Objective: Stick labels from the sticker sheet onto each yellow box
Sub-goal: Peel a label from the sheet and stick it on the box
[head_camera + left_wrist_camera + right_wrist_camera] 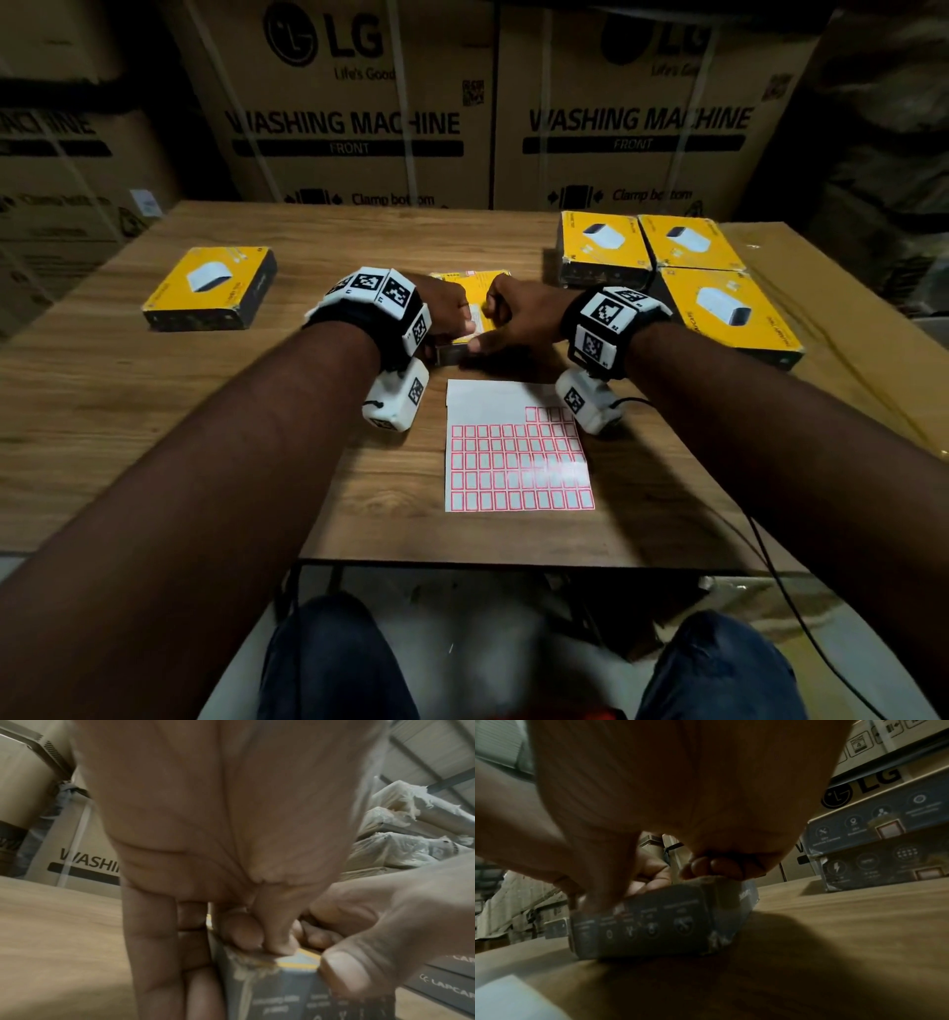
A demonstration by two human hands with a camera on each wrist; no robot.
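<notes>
Both hands are working at the flat yellow cardboard box [480,295] lying mid-table [205,411], just beyond the white red-bordered sticker sheet [513,457]. Left hand [444,308] is gripping its near corner; right hand [518,316] is pressing thumb on its front edge, fingers curled on top

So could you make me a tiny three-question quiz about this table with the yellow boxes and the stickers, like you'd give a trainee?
1. True or false: the sticker sheet lies on the table nearer the person than the yellow box in the hands.
2. How many yellow boxes stand grouped at the far right? A) one B) three C) five
3. Fill in: both the left hand and the right hand are on the ____ box.

Key
1. True.
2. B; a single box lies apart on the left.
3. Middle.
</notes>
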